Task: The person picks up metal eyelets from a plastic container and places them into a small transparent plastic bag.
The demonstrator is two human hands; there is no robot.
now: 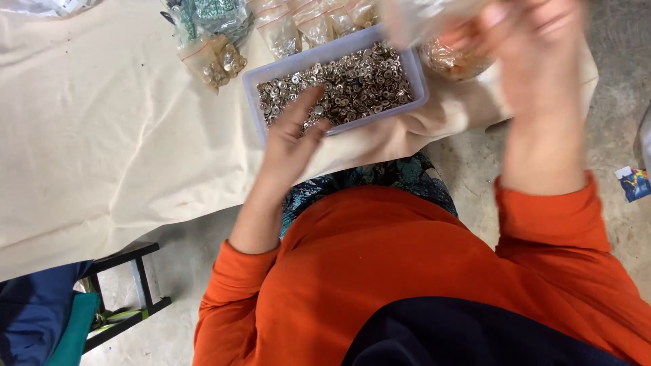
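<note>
Two hands work over a cream cloth. On it sits a pale tray full of small metal rings. My right hand, blurred, clasps a clear plastic bag above the tray. My left hand pinches one ring at the tray's near edge.

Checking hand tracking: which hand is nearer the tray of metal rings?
Left. The left hand rests on the tray, fingers at its near edge; the right hand is raised beside its right end, blurred.
</note>
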